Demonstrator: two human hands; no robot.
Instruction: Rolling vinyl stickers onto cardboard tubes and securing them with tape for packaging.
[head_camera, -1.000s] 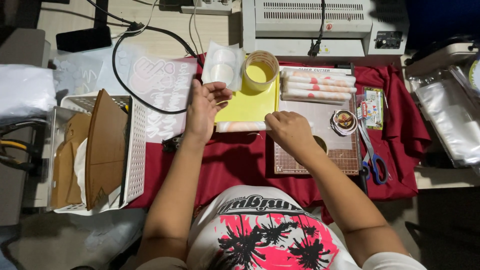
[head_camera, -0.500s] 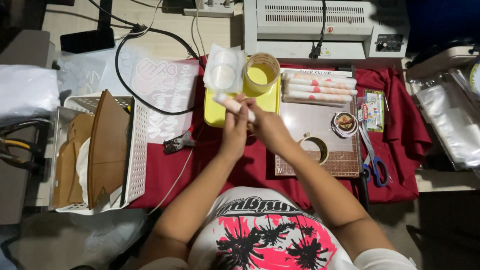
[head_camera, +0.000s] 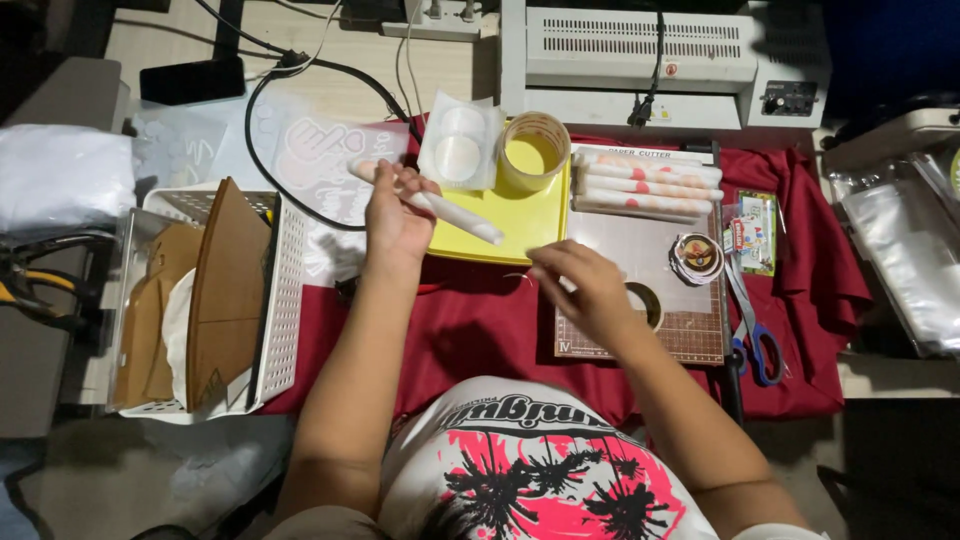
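My left hand (head_camera: 393, 215) grips a rolled-up white paper tube (head_camera: 455, 213) that slants from upper left to lower right over the yellow tray (head_camera: 520, 215). My right hand (head_camera: 580, 285) hovers over the red cloth (head_camera: 470, 320) at the left edge of the cutting mat (head_camera: 690, 335), fingers pinched together; whether it holds a small piece I cannot tell. A stack of similar rolled tubes (head_camera: 645, 185) lies on the mat's far end. A tape roll (head_camera: 533, 150) stands at the tray's far edge.
A white basket (head_camera: 275, 290) with brown card shapes sits at left. Blue-handled scissors (head_camera: 755, 335), a small round tin (head_camera: 697, 255), a second tape ring (head_camera: 645, 300), clear bags (head_camera: 460, 140) and a laminator (head_camera: 640, 50) surround the mat. Black cables (head_camera: 290, 70) cross behind.
My hands, joined on the roll half a second ago, have parted. The left hand carried the roll up and left; the right hand dropped toward the mat's left edge.
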